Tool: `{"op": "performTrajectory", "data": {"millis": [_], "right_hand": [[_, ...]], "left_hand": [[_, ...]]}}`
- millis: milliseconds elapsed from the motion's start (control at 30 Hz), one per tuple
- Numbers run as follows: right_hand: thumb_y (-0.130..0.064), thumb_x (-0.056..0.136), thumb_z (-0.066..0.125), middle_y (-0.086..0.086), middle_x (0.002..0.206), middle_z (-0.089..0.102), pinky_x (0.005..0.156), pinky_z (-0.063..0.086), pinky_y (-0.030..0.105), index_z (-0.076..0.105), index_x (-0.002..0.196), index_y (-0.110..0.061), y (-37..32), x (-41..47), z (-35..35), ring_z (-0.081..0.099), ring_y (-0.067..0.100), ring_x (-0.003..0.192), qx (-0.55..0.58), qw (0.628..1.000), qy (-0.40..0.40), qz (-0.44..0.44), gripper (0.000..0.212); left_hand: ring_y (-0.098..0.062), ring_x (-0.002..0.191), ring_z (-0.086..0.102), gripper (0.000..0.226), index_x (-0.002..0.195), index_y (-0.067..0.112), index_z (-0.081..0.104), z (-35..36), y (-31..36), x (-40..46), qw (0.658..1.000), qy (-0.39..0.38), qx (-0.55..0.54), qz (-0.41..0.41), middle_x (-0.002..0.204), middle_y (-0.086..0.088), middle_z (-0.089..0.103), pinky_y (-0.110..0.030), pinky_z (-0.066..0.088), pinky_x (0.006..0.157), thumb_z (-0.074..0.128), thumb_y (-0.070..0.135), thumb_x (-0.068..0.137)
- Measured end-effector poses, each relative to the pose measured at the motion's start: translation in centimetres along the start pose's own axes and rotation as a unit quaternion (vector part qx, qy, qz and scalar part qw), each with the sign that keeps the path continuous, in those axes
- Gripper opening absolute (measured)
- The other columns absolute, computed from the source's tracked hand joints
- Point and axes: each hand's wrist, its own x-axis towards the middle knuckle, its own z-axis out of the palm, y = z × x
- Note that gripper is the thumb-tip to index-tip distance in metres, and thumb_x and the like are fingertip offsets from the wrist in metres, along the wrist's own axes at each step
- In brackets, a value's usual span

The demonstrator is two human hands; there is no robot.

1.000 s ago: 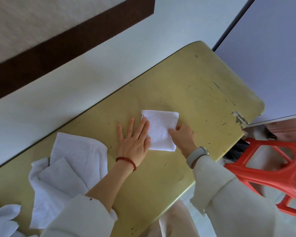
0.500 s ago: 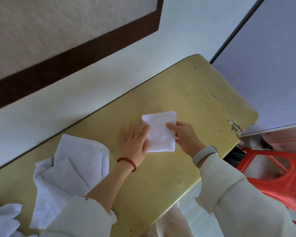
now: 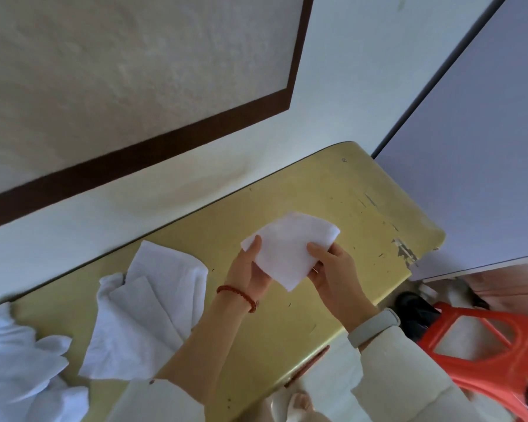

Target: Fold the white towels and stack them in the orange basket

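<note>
A small folded white towel point(image 3: 290, 249) is held above the yellow table point(image 3: 342, 208), lifted off its surface. My left hand point(image 3: 249, 269) holds its left edge, thumb on top and fingers beneath. My right hand point(image 3: 336, 272) grips its right side, thumb on top. Unfolded white towels point(image 3: 153, 312) lie spread on the table to the left, and more crumpled white towels point(image 3: 16, 360) are piled at the far left. The orange basket is not in view.
An orange plastic stool point(image 3: 494, 351) stands on the floor beside the table's right end. The table's far edge runs along a white wall point(image 3: 134, 190). A grey panel point(image 3: 485, 162) rises at the right.
The folded towel lay flat on the table under both hands. Both hands have now picked it up and hold it above the surface. The view has tilted upward.
</note>
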Motion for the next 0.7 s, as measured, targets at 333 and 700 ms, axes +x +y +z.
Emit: {"op": "performTrajectory", "data": {"millis": [333,700], "right_hand": [[-0.032,0.073,0.071,0.006,0.110,0.067,0.089,0.052,0.036,0.064,0.108,-0.008,1.3,-7.7,-5.1,0.063,0.022,0.103,-0.146,0.928,-0.322,0.115,0.042],[-0.013,0.089,0.058,0.005,0.078,0.061,0.067,0.043,0.021,0.058,0.087,-0.012,11.4,-27.1,1.2,0.055,0.013,0.073,-0.402,0.763,-0.477,-0.170,0.003]], "left_hand": [[-0.017,0.083,0.067,0.022,0.100,0.009,0.063,0.2,-2.5,-16.2,0.965,0.048,0.235,0.103,0.091,-0.004,0.070,-0.031,0.056,0.074,0.048,0.023,0.092],[-0.013,0.074,0.052,0.019,0.097,0.009,0.063,-7.9,-12.5,-42.6,0.695,0.464,0.383,0.393,0.079,0.002,0.061,-0.009,0.038,0.060,0.047,0.019,0.095]]}}
